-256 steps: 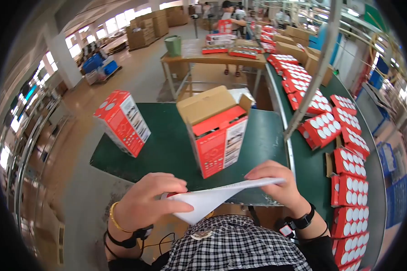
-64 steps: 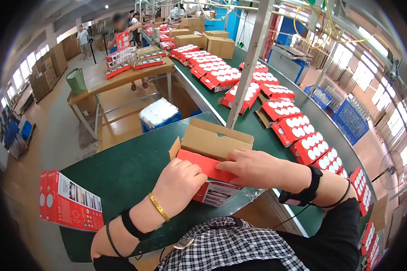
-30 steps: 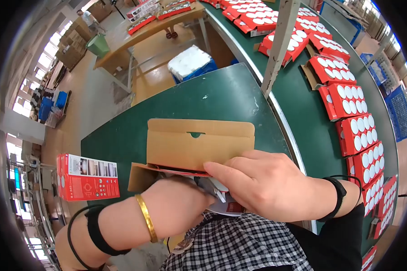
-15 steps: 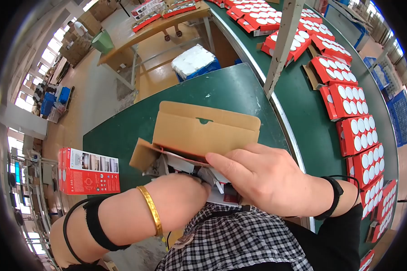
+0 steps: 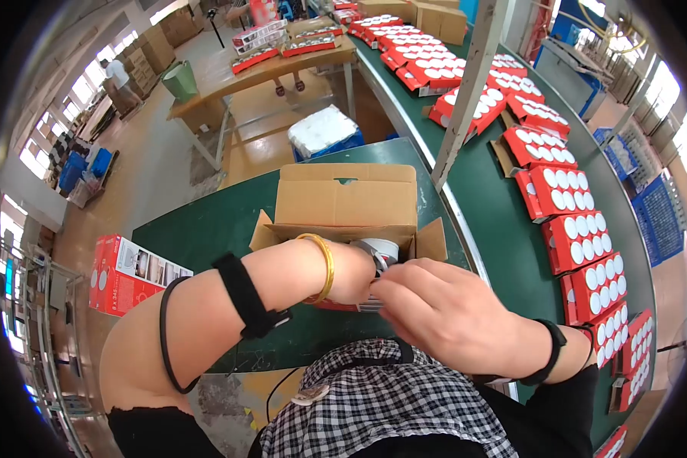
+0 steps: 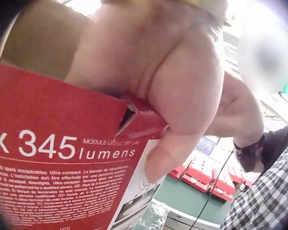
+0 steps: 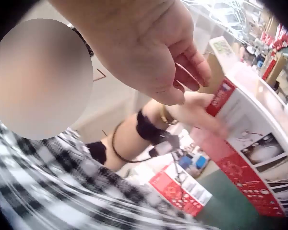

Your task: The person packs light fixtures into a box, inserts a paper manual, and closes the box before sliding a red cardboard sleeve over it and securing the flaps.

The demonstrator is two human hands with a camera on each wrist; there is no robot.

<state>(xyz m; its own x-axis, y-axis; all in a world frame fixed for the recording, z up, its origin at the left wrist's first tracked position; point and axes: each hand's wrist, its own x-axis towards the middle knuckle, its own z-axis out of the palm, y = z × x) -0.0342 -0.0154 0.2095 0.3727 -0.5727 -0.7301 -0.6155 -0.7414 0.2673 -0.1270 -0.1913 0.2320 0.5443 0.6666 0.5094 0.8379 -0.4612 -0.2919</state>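
An opened red carton, its brown lid flap [image 5: 346,200] raised, stands in front of the person. The left hand [image 5: 349,271] reaches across its opening; in the left wrist view that hand [image 6: 182,91] straddles the edge of the carton [image 6: 53,158], thumb outside against the wall, other fingers hidden. A white round part [image 5: 383,247] shows inside, beside silvery material. Close to the left fingertips, the right hand [image 5: 443,309] is bent over the near edge. In the right wrist view, the right hand [image 7: 149,57] has loosely bent fingers with nothing visible between them.
Another red carton [image 5: 130,273] stands on the green table [image 5: 187,210] at the left. Several red boxes with white discs [image 5: 569,189] line the green conveyor at the right, past a metal post [image 5: 469,99]. A white-topped blue bin [image 5: 323,131] is beyond the table.
The carton has straightened, and its right side flap and a white round part have come into view. The left hand has moved right over the opening; the right hand has lifted off the carton's inner flap.
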